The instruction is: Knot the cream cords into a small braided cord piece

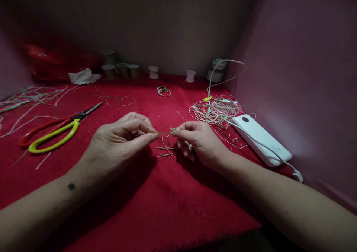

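Between my hands is a thin green and tan knotted cord (166, 134), with several loose ends hanging below it. My left hand (125, 134) pinches one end of the cord between thumb and fingertips. A short gap to the right, my right hand (195, 136) is closed on the knotted green part, its lower fingers curled. The pinched bits are partly hidden by the fingertips. Behind the hands, a small looped cord bracelet (164, 91) lies on the red cloth (178, 203).
Scissors (64, 129) with red and yellow handles lie at left, near loose cords (33, 95). A white power bank (262, 140) with a cable and a tangle of thread (212, 110) lie at right. Several spools (134, 71) and a red plastic bag (52, 62) stand at the back.
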{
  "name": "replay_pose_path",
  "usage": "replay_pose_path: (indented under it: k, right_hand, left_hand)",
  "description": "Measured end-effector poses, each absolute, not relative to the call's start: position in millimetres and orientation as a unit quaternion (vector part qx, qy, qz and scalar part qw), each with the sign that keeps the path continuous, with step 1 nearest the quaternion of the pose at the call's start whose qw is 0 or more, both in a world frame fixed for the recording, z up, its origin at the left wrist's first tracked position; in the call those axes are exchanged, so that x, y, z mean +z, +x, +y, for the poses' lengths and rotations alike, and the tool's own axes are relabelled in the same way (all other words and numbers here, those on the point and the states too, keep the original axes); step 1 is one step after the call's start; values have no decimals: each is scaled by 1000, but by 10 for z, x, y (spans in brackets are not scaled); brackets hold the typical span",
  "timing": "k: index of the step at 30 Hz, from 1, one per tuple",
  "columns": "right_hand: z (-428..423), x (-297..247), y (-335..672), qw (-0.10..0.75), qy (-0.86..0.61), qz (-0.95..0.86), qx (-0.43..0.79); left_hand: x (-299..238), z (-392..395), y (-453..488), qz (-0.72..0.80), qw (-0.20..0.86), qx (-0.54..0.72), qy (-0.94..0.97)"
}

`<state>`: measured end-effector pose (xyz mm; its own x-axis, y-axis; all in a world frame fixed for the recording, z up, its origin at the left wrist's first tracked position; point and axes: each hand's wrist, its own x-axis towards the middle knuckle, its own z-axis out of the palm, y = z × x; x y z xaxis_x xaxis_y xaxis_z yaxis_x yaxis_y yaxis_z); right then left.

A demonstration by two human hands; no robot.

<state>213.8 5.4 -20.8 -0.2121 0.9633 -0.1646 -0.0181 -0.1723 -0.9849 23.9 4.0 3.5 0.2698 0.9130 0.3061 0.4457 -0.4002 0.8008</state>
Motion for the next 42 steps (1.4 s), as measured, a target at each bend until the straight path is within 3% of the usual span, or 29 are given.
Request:
replay_pose_path:
  k: [23, 28, 34, 42]
  right_hand:
    - [-64, -179, 1991, 352, -502, -522, 593]
    - [-53, -175, 2004, 350, -482, -519, 613]
    - [-41, -170, 2018, 347, -478, -520, 617]
    - [-41, -194, 2024, 341, -473, -542, 605]
  left_hand:
    - [-175, 0, 322, 383, 122, 360, 842]
    - [-113, -38, 277, 371, 131, 337, 855]
    - [-20, -33, 250, 444, 260, 348, 783]
    - [-16, 50, 203, 436, 180, 377, 797]
